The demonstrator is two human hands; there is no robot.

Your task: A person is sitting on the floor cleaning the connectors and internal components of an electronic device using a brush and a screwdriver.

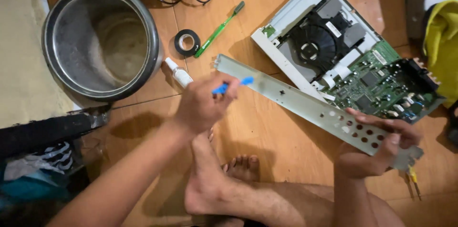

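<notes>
Metal panel (310, 105) clamped in right hand (377, 153), left hand (202, 107) gripping blue brush (231, 85) on it; opened disc player (334, 50) lies unassembled on floor.

A large metal pot (101, 41) stands at the upper left on the wooden floor (267, 126), with a roll of black tape (187, 42), a green-handled screwdriver (219, 29) and a small white bottle (179, 73) just beside it. At the upper right lies an opened disc player chassis (317, 41) with a green circuit board (384, 81). A yellow cloth (442, 41) sits at the right edge.
</notes>
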